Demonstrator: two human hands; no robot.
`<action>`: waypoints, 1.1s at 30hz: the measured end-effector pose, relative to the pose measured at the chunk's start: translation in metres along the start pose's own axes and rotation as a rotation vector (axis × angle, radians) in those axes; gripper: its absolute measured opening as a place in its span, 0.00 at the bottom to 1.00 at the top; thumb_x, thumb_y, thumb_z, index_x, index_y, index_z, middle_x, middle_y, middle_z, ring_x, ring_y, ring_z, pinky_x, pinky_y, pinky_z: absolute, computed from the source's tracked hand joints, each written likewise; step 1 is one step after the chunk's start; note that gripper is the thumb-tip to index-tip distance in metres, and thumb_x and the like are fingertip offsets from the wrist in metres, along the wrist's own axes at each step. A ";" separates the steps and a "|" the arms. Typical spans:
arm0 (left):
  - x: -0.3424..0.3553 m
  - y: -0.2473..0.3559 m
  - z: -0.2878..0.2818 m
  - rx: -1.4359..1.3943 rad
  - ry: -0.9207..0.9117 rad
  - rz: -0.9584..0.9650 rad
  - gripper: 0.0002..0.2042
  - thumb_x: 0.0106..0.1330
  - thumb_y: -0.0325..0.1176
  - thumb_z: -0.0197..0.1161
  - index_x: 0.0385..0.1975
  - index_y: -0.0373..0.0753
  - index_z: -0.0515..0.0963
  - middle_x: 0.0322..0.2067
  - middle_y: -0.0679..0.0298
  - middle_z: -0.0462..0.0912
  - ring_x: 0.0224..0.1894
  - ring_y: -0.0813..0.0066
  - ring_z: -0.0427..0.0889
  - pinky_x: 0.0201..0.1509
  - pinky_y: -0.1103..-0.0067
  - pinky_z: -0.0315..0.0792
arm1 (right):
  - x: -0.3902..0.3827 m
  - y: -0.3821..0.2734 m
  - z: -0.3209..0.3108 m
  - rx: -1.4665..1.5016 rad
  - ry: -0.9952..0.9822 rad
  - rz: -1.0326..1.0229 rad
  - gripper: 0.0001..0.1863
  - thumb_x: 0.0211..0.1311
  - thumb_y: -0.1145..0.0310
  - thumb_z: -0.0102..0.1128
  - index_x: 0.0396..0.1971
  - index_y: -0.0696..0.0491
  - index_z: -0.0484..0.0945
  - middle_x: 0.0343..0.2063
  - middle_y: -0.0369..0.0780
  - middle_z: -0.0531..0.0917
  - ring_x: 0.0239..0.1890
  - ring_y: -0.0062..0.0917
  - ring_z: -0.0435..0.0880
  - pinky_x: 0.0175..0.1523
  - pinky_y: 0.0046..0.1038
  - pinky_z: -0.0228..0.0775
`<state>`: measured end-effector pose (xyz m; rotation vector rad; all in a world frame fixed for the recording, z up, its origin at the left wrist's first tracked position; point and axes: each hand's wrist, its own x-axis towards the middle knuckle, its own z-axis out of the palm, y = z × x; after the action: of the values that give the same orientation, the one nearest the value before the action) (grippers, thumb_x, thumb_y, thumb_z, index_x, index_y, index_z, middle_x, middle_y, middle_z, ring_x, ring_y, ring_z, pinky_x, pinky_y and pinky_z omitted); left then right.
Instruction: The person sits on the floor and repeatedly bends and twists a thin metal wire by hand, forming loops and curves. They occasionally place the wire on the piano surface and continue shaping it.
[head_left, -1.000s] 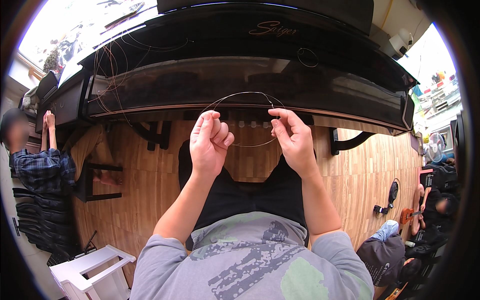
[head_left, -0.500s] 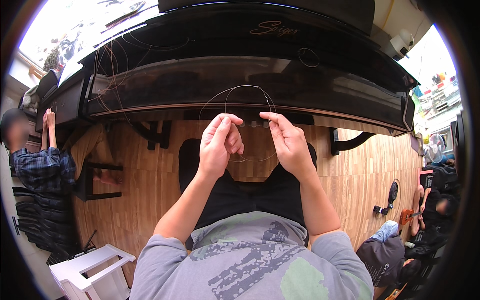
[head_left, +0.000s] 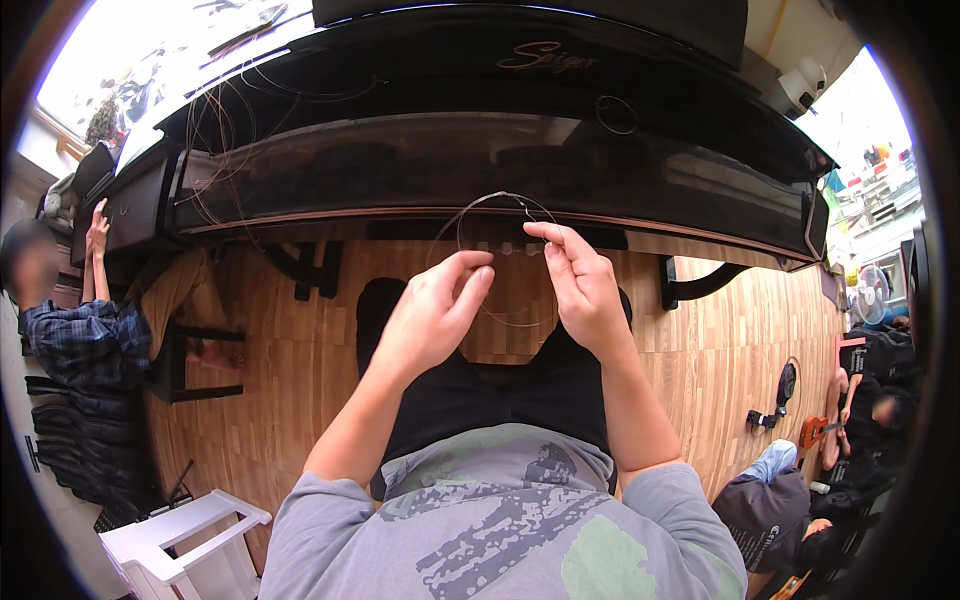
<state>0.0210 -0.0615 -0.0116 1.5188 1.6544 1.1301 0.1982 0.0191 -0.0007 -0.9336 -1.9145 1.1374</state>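
Note:
A thin, pale metal string (head_left: 500,194) curls into loops in front of me, between my hands and the black piano. My right hand (head_left: 583,292) pinches it between thumb and forefinger, near a short twisted part of the string. At the left of the loops, my left hand (head_left: 432,310) has its thumb and forefinger closed close together. The string passes behind those fingers, and their grip on it is partly hidden. The loops hang in the air above my lap.
The glossy piano (head_left: 380,175) spans the far side. Loose coiled strings (head_left: 235,125) hang over its left part; a small wire ring (head_left: 617,115) lies at its right. A person (head_left: 80,320) sits at the left; a white stool (head_left: 190,540) stands lower left.
My left hand has moved down and turned, its fingers now pointing right. The string's loops have sunk lower and drawn smaller. My right hand stays nearly in place.

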 end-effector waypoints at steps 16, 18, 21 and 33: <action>0.003 0.040 -0.022 -0.091 0.157 0.277 0.13 0.52 0.23 0.71 0.38 0.37 0.79 0.21 0.71 0.76 0.23 0.88 0.73 0.27 0.89 0.67 | -0.016 -0.028 -0.006 0.393 -0.127 0.096 0.14 0.69 0.75 0.43 0.47 0.56 0.78 0.17 0.25 0.67 0.18 0.05 0.58 0.23 0.13 0.49; 0.003 0.041 -0.021 -0.047 0.184 0.336 0.10 0.54 0.26 0.71 0.36 0.37 0.79 0.20 0.70 0.76 0.19 0.87 0.70 0.23 0.88 0.65 | -0.016 -0.030 -0.006 0.375 -0.123 0.101 0.14 0.68 0.75 0.43 0.47 0.56 0.78 0.16 0.25 0.67 0.18 0.05 0.58 0.23 0.13 0.49; 0.005 0.039 -0.018 -0.047 0.255 0.419 0.05 0.58 0.27 0.67 0.32 0.37 0.80 0.20 0.70 0.75 0.17 0.88 0.66 0.19 0.88 0.61 | -0.016 -0.028 -0.006 0.371 -0.137 0.098 0.14 0.68 0.76 0.43 0.47 0.56 0.78 0.17 0.26 0.68 0.19 0.05 0.58 0.24 0.13 0.49; 0.014 0.026 -0.036 -0.834 -0.272 -0.215 0.16 0.74 0.39 0.47 0.42 0.34 0.78 0.15 0.75 0.66 0.12 0.91 0.61 0.15 0.91 0.56 | -0.015 -0.027 -0.006 0.127 -0.127 -0.190 0.11 0.62 0.80 0.51 0.42 0.57 0.79 0.18 0.33 0.75 0.18 0.09 0.67 0.23 0.15 0.57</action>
<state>-0.0011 -0.0553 0.0293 0.8772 0.9362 1.2096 0.2044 -0.0009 0.0227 -0.6102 -1.9589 1.2125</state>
